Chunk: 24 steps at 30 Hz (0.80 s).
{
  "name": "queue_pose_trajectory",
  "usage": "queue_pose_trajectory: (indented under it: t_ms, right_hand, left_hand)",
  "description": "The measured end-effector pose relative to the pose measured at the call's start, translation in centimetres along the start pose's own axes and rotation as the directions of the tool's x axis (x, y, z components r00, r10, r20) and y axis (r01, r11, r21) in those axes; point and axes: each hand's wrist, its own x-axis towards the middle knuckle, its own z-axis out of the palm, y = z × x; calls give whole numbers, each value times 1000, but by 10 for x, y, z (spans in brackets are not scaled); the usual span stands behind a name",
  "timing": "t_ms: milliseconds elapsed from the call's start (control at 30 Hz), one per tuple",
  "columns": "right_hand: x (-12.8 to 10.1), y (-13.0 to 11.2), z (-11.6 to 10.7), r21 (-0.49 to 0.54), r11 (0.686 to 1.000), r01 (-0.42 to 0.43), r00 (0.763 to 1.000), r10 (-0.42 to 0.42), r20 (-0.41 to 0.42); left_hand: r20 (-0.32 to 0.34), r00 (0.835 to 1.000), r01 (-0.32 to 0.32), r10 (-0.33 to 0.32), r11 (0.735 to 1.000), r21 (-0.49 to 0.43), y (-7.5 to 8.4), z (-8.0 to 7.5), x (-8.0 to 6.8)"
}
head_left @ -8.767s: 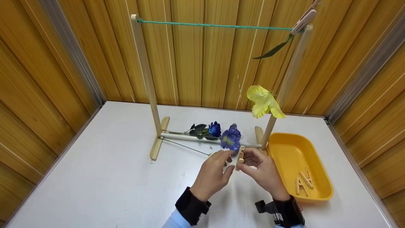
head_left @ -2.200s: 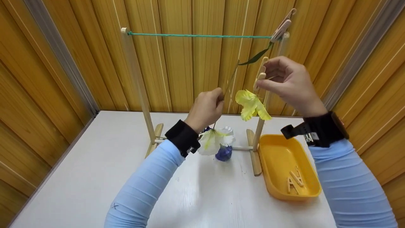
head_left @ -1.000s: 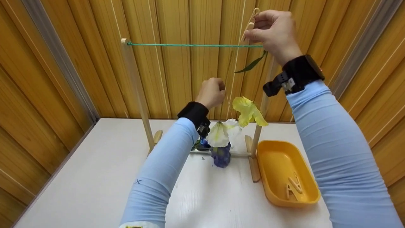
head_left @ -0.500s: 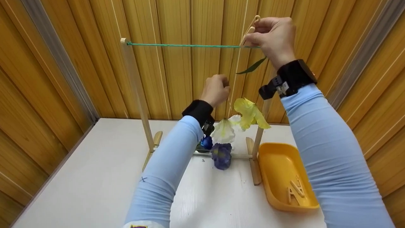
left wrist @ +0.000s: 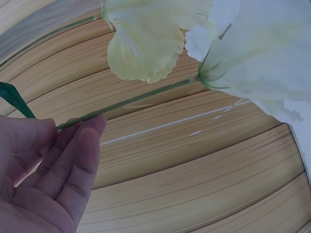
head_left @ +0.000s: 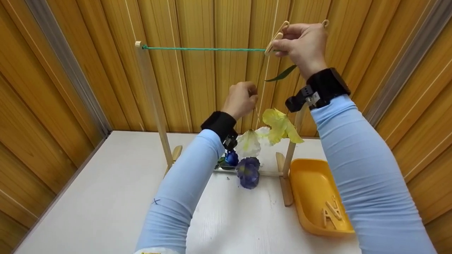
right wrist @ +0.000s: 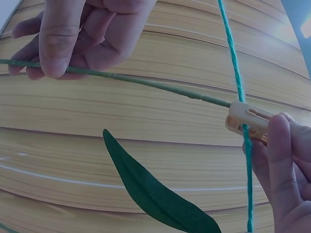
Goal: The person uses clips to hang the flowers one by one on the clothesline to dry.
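My right hand pinches a wooden clothespin at the green cord of a wooden rack. In the right wrist view the clothespin sits across the cord, and the tip of a thin green stem meets its jaws. My left hand pinches that stem lower down. A white flower hangs from the stem below this hand, and it shows large in the left wrist view. A yellow flower hangs beside it, with a green leaf above.
Two blue flowers lie on the white table by the rack's base bar. A yellow tray at the right holds a few clothespins. The rack's left post stands upright. Wooden wall panels close in behind.
My right hand came down a little and leftward, bringing the clothespin from above the cord onto it. My left hand kept the stem at about the same place.
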Motion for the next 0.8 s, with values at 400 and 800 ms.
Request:
queue_pose_trajectory:
  t_ms: [400, 800]
  right_hand:
    - [-3, 1, 4, 33, 998, -46, 998, 44, 42]
    - [-3, -2, 6, 45, 996, -78, 994, 75, 79]
  left_hand:
    - [-26, 1000, -17, 17, 1000, 5, 1, -6, -2]
    - [-27, 1000, -13, 13, 1000, 22, -1, -10, -4]
